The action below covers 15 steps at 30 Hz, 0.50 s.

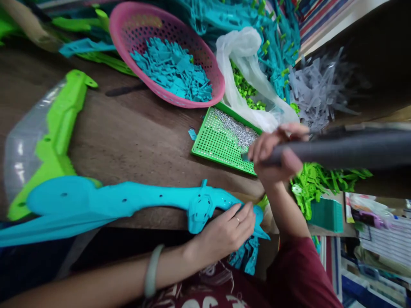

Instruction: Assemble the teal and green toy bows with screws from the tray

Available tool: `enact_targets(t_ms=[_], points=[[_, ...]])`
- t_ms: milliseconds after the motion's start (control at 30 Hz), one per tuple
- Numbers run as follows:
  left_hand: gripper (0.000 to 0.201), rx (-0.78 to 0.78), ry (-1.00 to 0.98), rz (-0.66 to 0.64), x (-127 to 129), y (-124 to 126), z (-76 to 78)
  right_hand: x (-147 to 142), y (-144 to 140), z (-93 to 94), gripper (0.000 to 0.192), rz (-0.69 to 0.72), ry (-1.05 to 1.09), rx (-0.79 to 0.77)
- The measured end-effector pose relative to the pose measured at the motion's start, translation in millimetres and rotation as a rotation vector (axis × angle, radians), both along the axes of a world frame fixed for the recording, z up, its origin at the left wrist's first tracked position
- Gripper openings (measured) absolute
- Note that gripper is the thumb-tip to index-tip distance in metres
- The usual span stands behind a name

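Dark brown wood grain runs across the worktop (128, 137), which is crowded along its far edge with plastic parts. At the near edge lies a long turquoise moulded plastic shell (128, 201) with small screw holes along it, reaching from the left side to the middle of that edge. The left hand (226, 231) rests flat on the right end of this shell, fingers together and pressing down on it; a pale bangle (150, 271) sits on that wrist. The right hand (276, 156) is closed around a dark grey cylindrical power tool (346, 147) whose body runs off to the right, with its tip over the near right corner of a flat green perforated plastic tray (218, 143). A heap of small silver screws (236, 128) lies on the far part of that tray. The two hands are apart, the right one further from the near edge than the left. Beyond the tray, a round pink plastic basket (128, 25) holds small turquoise plastic pieces (175, 70), and beside it a clear plastic bag (247, 64) holds small bright green pieces (244, 87). A pile of grey plastic strips (316, 92) sits toward the far right corner. At the left edge a bright green moulded shell (58, 128) lies partly inside clear wrapping. More green plastic offcuts (321, 179) lie just right of the right wrist.
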<state>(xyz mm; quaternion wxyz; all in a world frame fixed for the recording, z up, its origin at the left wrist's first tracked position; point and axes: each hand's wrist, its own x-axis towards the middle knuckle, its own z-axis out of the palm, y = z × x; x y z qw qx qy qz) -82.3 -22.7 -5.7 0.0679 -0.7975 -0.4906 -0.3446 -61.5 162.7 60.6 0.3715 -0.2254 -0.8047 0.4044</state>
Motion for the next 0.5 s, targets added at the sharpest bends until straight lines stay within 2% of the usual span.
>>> enact_targets(t_ms=[67,133,200,300,500], points=[[0.03,0.05,-0.034,-0.016,5.0,3.3,-8.5,-24.8,22.6,-9.6,0.059,-0.144,0.073,0.061],[0.026,0.046,-0.087,0.007,9.7,2.7,-15.3,-41.8,35.5,-23.9,0.055,-0.231,0.116,0.097],[0.023,0.047,-0.134,0.018,12.3,1.7,-18.6,-48.4,39.0,-35.5,0.045,-0.226,0.171,0.078],[0.021,0.074,-0.135,-0.015,12.0,4.1,-16.9,-45.6,36.2,-42.0,0.035,-0.172,0.275,0.011],[0.017,0.073,-0.083,-0.058,8.3,6.6,-10.6,-43.2,38.5,-50.9,0.042,-0.254,0.169,-0.054]])
